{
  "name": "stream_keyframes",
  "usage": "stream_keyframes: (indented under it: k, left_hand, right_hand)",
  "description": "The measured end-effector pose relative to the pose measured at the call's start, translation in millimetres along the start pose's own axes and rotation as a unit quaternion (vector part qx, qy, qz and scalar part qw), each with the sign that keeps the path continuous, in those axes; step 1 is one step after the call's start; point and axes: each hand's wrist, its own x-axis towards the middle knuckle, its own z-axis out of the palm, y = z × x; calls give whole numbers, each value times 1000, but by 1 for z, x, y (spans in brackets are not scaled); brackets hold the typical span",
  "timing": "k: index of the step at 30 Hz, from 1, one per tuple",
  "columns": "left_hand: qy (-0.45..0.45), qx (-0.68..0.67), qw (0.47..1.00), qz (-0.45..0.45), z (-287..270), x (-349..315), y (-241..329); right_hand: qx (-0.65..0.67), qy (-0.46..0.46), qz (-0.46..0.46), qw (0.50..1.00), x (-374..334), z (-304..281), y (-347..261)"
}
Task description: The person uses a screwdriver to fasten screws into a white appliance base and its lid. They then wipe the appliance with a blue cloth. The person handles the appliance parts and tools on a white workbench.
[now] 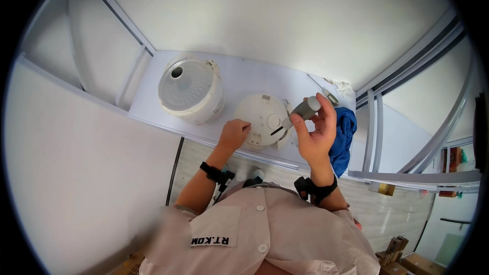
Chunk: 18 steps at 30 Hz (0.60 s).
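My right hand (318,131) is raised over the right part of the table and grips a screwdriver (304,110) by its grey handle. The screwdriver's dark shaft slants down-left toward a round white lid-like part (262,116), which lies flat with a raised ring and small fittings on its face. At that part's near-left edge, my left hand (236,133) is closed, fingers curled under; what they hold, if anything, is hidden. Left of it stands a white round appliance body like a rice cooker (206,107), topped by a grey disc (187,85) with a dark round hole.
Near the table's (254,70) right end lie another screwdriver (330,97), crumpled white tissue (342,87) and a blue cloth (344,137) hanging over the edge. White walls and metal frames enclose the table. Cardboard boxes (420,264) sit on the floor at lower right.
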Motion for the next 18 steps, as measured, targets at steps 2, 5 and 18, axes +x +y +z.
stream_keyframes:
  k: [2,5,18]
  left_hand:
    - [11,7,1000,20,6,0,-6]
    - [7,8,999,33,11,2,-2]
    - [-44,55,997,17,19,23,11]
  right_hand:
    - [-6,4,4,1000,-1,-1,0]
    - [-30,10,7,999,-2,-5,1]
    - [-28,23,-3,999,-1,-12,-6]
